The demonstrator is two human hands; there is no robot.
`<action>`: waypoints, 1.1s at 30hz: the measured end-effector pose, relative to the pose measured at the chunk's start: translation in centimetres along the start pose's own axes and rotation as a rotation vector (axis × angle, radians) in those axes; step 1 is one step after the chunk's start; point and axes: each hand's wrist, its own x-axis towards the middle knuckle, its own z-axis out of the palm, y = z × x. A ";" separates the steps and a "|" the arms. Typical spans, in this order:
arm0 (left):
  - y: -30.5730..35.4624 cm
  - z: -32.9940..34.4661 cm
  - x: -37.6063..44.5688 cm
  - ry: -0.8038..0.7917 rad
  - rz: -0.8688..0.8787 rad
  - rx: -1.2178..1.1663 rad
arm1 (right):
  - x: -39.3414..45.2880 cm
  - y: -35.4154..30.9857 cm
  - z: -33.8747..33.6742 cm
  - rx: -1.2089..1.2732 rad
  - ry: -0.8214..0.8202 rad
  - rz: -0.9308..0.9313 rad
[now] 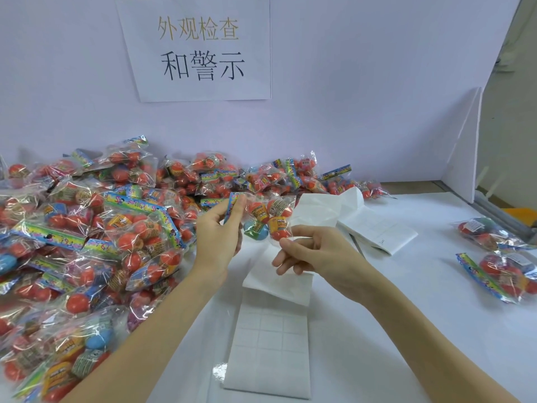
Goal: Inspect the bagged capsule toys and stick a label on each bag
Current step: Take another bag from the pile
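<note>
Cellophane bag (pixel 263 216) of capsule toys hangs above the worktop (pixel 406 301), its header pinched by the left hand (pixel 220 228), its lower corner by the right hand (pixel 308 254). Two bags (pixel 502 257) lie set aside at right, seemingly finished; the large pile (pixel 87 242) at left awaits labels from the sheet (pixel 270 338).

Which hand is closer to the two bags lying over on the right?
Right. The right hand is at the table's middle, well left of the two bags; the left hand is farther left, beside the big pile.
</note>
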 end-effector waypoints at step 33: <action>0.3 -0.2 -0.3 -0.485 0.099 0.284 | 0.4 0.4 -2.0 -0.631 0.385 -0.347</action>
